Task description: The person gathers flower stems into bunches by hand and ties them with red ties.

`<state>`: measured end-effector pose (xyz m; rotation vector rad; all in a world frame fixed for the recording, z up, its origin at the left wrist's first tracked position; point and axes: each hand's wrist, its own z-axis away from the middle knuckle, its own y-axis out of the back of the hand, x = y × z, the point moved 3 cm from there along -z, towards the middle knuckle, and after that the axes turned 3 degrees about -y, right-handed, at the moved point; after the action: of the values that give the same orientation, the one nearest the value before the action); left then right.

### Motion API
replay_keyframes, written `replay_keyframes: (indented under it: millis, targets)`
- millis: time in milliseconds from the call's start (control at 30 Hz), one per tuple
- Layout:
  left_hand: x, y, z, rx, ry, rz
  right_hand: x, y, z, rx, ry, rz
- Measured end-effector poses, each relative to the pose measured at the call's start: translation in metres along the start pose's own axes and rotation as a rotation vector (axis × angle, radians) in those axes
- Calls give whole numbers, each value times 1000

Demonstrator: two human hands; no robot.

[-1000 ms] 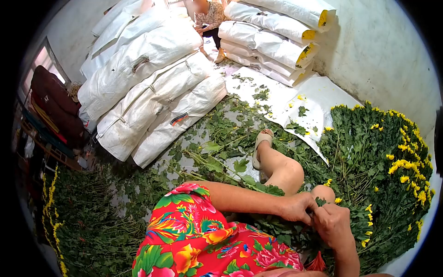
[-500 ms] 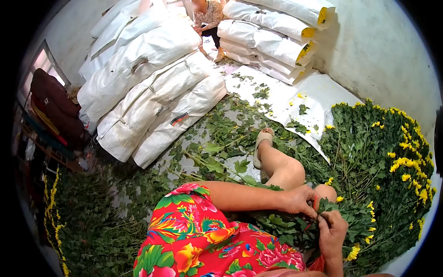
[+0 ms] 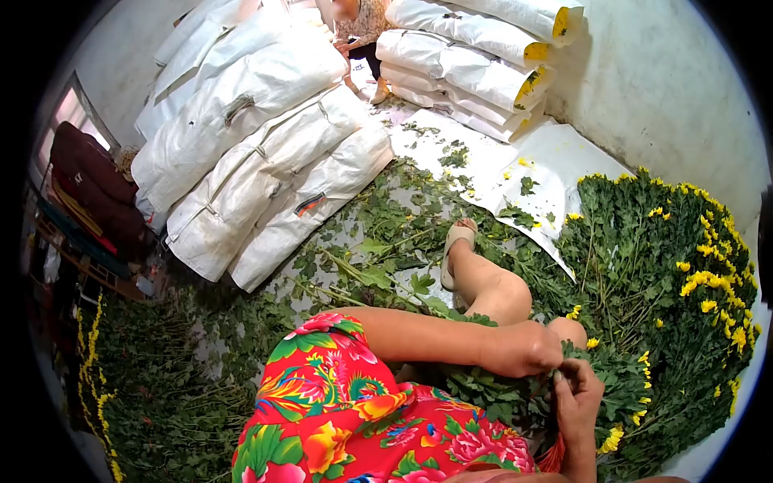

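My left hand (image 3: 525,349) is closed in a fist over a bunch of green leafy stems (image 3: 491,388) by my knee; what lies inside it is hidden. Just below and right of it, my right hand (image 3: 580,393) has its thumb and fingers pinched together, on something too small to make out. The bunch's yellow flowers (image 3: 612,439) show to the right of my right hand. Red strands (image 3: 553,455) hang beside my right wrist.
Large piles of yellow-flowered stems (image 3: 644,282) lie on the right, more at far left. White wrapped bundles (image 3: 241,121) are stacked left and at the back (image 3: 459,64). Another person (image 3: 362,32) is between the stacks. Loose leaves and a white sheet (image 3: 523,189) cover the floor.
The red strip seen between my hands half a second ago is now out of sight. My left hand has turned and closed into a fist; my right hand has shifted slightly.
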<state>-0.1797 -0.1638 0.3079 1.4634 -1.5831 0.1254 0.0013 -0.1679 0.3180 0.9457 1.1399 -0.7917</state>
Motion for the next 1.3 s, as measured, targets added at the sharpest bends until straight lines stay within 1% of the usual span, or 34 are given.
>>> replay_keyframes:
  millis: [33,67,100,167,267,300,367,400,467,500,567,600,633,667,700,733,767,800,833,867,900,933,967,1000,1033,1067,1133,1167,1233,1267,1300]
  targets:
    - [10,-1,0,-7,-354,-369,-1,0,-3,0,1,1]
    - [13,-3,2,-66,-409,-460,-3,-2,-6,-46,114,111]
    - [16,-3,1,-65,-408,-460,-5,-5,-9,-93,228,221]
    - [21,-4,1,-47,-469,-554,1,-2,-15,-120,230,270]
    - [17,0,5,16,-468,-498,6,-1,-17,-146,299,318]
    - [15,-1,6,18,-466,-497,3,-2,-15,-113,302,244]
    - [12,-2,9,84,-418,-456,-1,0,-15,-85,300,175]
    - [12,-2,10,85,-417,-452,-1,1,-16,-104,257,186]
    - [6,-3,10,4,-282,-396,3,5,-18,-118,207,199]
    - [8,0,7,6,-284,-387,8,8,-20,-135,195,186]
    - [12,11,0,-62,-243,-331,-10,9,-17,-173,240,306]
    - [5,9,2,-162,-137,-347,-18,7,-16,-176,275,332]
    - [0,7,2,-196,-50,-326,-22,6,-11,-175,300,359]
    - [-2,5,2,-192,-17,-273,-32,4,-3,-178,246,424]
    - [-1,9,1,-190,20,-246,-29,8,4,-175,234,420]
    - [-8,3,4,-202,27,-258,-21,10,14,-202,337,593]
    - [-16,2,11,-179,84,-167,-17,7,22,-223,454,767]
    - [-21,2,16,-149,137,-88,-9,5,30,-231,408,798]
    - [-15,3,20,-125,119,-197,-9,5,33,-226,399,795]
    - [-17,2,20,-191,138,-290,-9,4,35,-221,390,791]
    - [-17,0,17,-257,163,-370,-18,0,41,-184,377,754]
    - [-26,-4,17,-253,153,-426,-21,-6,41,-189,381,750]
    - [-31,-6,19,-251,155,-432,-27,-9,40,-90,430,684]
    - [-32,-6,18,-307,211,-410,-31,-9,39,12,478,617]
    - [-33,-5,17,-365,266,-387,-24,-12,38,15,482,613]
    - [-31,-4,16,-368,265,-393,-6,-16,35,-42,332,283]
    - [-17,2,13,-305,298,-347,15,-19,29,-150,130,-84]
    - [-18,2,13,-308,301,-354,25,-20,26,-175,23,-263]
    - [-18,3,10,-158,298,-301,3,-11,21,-128,47,-256]
    - [-20,4,8,-113,327,-195,-6,-7,19,-112,91,-246]
    - [-17,7,4,-115,325,-194,-12,-3,18,-103,120,-244]
